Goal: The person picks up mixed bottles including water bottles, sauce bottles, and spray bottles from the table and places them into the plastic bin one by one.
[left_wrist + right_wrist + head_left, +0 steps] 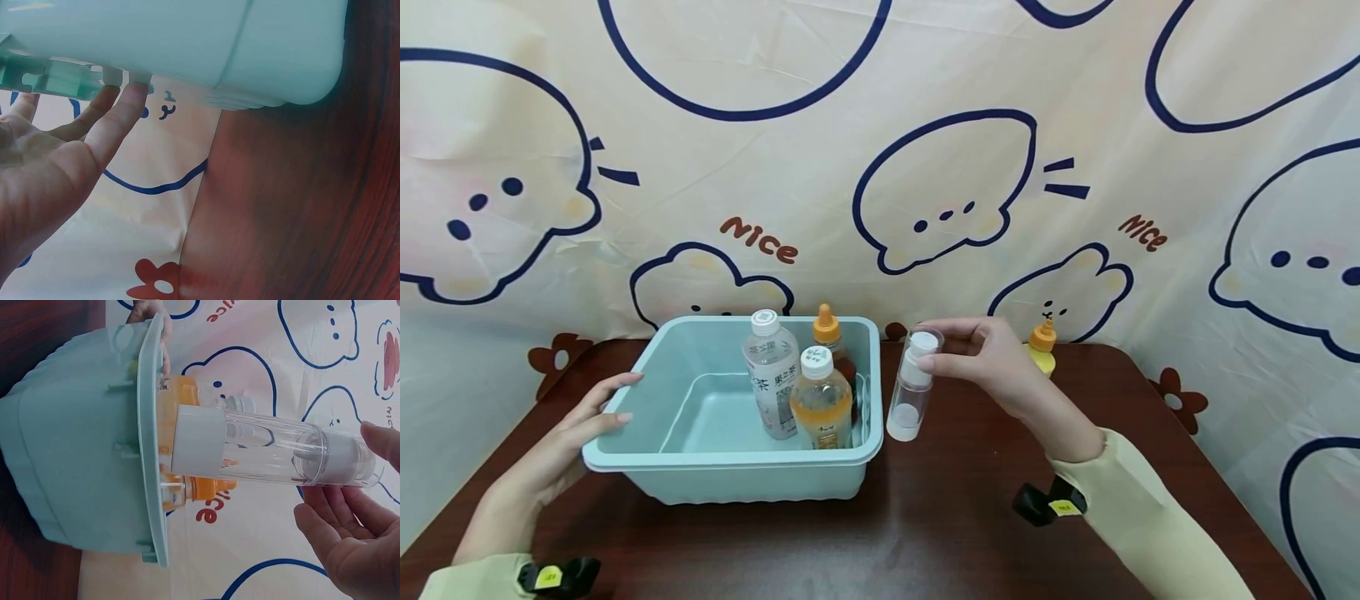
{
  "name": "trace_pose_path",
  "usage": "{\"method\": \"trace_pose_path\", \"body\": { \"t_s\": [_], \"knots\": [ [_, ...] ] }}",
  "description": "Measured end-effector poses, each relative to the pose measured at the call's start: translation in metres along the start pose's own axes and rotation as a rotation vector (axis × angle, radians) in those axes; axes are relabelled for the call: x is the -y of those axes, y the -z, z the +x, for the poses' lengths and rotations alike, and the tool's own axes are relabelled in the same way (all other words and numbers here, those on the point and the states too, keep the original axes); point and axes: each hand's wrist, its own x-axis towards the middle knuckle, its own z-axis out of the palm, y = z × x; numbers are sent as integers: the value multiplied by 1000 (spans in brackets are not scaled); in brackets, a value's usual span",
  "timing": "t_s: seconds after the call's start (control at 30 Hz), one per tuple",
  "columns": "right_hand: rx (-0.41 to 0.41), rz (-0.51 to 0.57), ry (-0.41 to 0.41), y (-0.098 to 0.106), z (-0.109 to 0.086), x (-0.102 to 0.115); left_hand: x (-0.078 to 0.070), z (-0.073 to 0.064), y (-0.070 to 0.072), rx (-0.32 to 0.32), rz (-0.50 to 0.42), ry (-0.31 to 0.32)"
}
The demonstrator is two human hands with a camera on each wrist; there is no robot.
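My right hand (988,367) pinches the upper end of a clear pump bottle (913,387) with a white pump head and white base. The bottle tilts just off the basin's right rim; in the right wrist view its white base end (199,440) points toward that rim. On the far left, my left hand (561,442) holds the rim of the light blue plastic basin (737,460). In the left wrist view, the left hand's fingers (119,122) reach up under the rim. Inside the basin stand a white-capped clear bottle (772,375), a white-capped orange drink bottle (822,408) and an orange-nozzled bottle (827,325).
A yellow squeeze bottle (1042,346) stands at the back of the dark brown table (955,517), partly hidden behind my right hand. A cartoon-printed cloth (820,167) hangs behind the table and along its sides.
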Motion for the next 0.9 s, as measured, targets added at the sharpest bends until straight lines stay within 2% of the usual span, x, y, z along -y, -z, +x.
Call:
{"method": "trace_pose_path", "body": {
  "t_s": [0.27,0.6,0.9],
  "knots": [
    [62,87,65,-12,3,6,0,1,-1,6,-12,0],
    [102,116,63,-27,7,16,1,1,0,9,-13,-5],
    [174,165,55,-42,11,19,1,2,0,-1,-12,11]
  ]
}}
